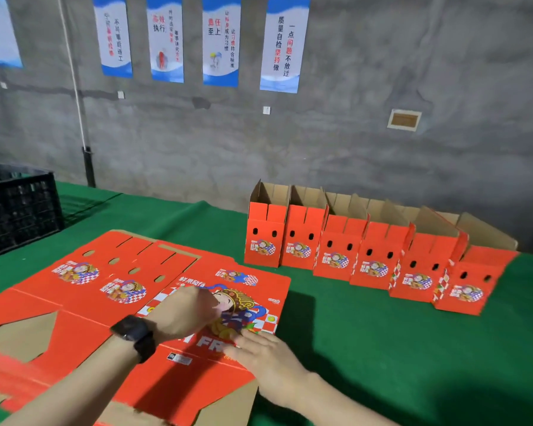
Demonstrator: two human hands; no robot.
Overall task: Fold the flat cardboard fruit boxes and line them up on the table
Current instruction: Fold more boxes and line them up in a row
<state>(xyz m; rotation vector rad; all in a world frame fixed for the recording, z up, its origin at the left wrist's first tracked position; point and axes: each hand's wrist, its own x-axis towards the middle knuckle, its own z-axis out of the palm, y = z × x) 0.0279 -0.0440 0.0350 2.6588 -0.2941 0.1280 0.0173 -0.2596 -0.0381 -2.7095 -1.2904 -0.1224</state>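
green table [366,348] | flat box [74,305] 7 o'clock: right hand [265,358] flat on it, fingers straight; left hand [182,315] on it, fingers unclear | folded boxes [373,256] 2 o'clock | crate [19,207] 10 o'clock | concrete wall [382,72], posters [220,41] 12 o'clock

Grey concrete wall [413,72]. High on the wall, a row of blue-and-white posters [166,38]. Down its left part, white cable [74,87]. Below, at the wall's left end, black plastic crate [19,207].

The wide-angle view sits at the person's head and faces forward and down, so the fingers [253,345] lie close under the lens, near the lower edge. Beyond the fingers the green tabletop [351,348] runs away to the grey wall [351,142]. The row of folded boxes [366,256] stands farther off, to the fingers' right.
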